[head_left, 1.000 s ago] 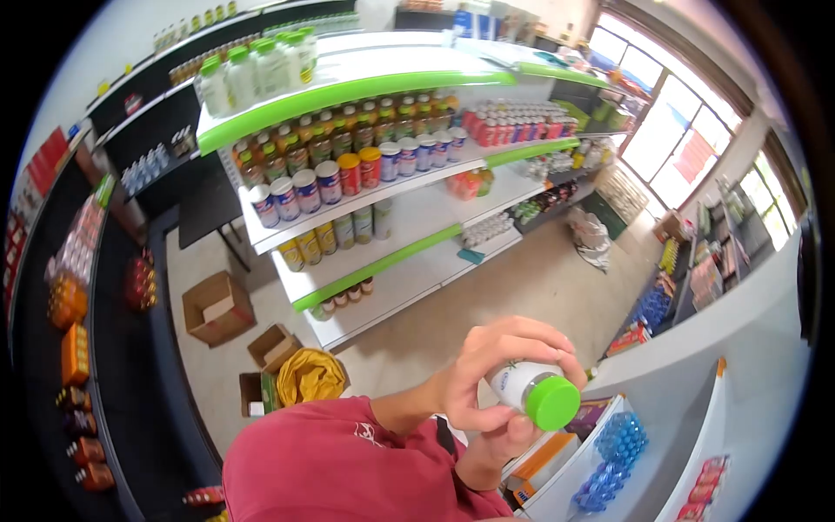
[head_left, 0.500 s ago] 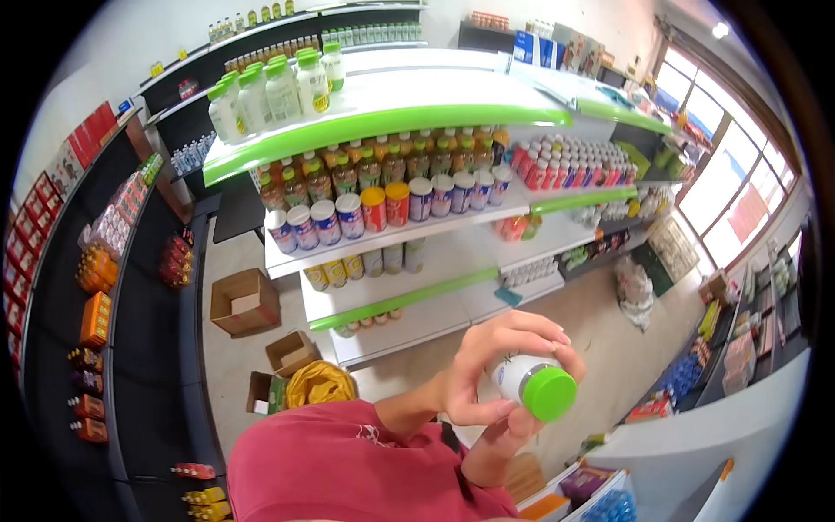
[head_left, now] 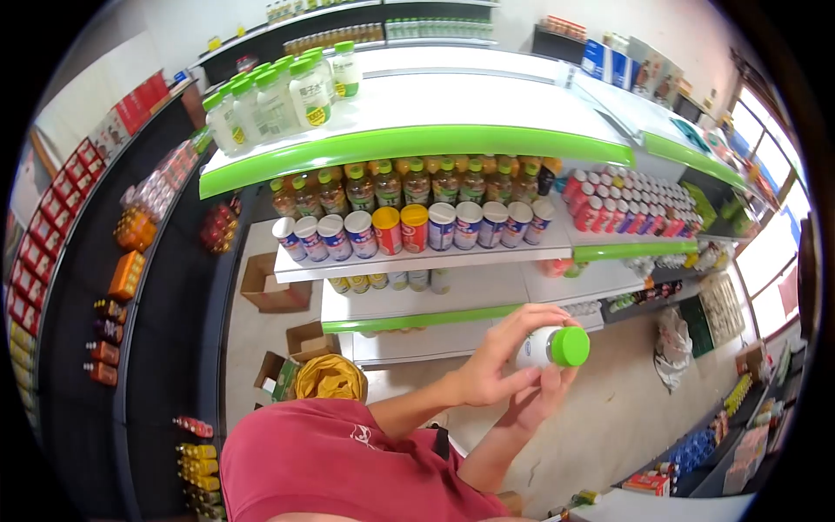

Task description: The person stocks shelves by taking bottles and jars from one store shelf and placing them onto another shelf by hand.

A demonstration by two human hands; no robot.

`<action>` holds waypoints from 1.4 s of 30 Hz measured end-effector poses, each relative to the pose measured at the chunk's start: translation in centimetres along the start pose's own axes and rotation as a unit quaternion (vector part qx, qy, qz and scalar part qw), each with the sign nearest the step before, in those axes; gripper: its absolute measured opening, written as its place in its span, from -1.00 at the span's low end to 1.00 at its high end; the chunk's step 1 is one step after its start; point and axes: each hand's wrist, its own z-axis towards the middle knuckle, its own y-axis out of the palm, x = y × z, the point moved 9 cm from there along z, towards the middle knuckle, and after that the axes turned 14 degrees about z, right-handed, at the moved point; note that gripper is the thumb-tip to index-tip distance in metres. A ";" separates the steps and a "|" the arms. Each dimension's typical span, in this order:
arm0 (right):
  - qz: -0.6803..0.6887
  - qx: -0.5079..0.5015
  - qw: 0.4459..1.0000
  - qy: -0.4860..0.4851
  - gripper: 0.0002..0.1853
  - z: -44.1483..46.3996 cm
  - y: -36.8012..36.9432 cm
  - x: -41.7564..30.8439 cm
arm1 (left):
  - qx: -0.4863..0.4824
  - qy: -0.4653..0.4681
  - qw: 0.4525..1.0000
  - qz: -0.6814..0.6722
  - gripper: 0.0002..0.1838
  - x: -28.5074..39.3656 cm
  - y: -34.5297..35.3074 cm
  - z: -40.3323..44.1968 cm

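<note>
Your one head-worn view faces forward and down, wide-angle: your shirt (head_left: 339,461) closest, bottle (head_left: 535,346) near, shelf's green front edge (head_left: 417,146) farther, wall (head_left: 661,30) beyond.

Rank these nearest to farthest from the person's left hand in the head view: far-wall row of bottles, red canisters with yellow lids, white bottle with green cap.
1. White bottle with green cap: held in the left hand.
2. Red canisters with yellow lids: on the shelf ahead.
3. Far-wall row of bottles: at the room's back.
</note>
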 end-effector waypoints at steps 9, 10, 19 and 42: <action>0.000 -0.199 0.969 0.145 -0.30 6.3 7.7 12.8 | 0.037 -0.065 0.992 0.101 -0.18 -6.3 -11.7 1.3; -0.009 -0.257 0.957 0.135 -0.30 7.6 10.4 13.4 | 0.040 -0.055 0.987 0.146 -0.18 -6.0 -13.5 1.9; -0.081 -0.514 0.848 0.105 -0.38 19.4 34.5 16.5 | 0.085 -0.063 0.958 0.265 -0.09 -5.3 -30.2 15.1; -0.305 -0.690 0.581 0.306 -0.08 26.3 41.8 28.9 | 0.121 -0.172 0.899 0.384 -0.04 -14.0 -37.6 17.2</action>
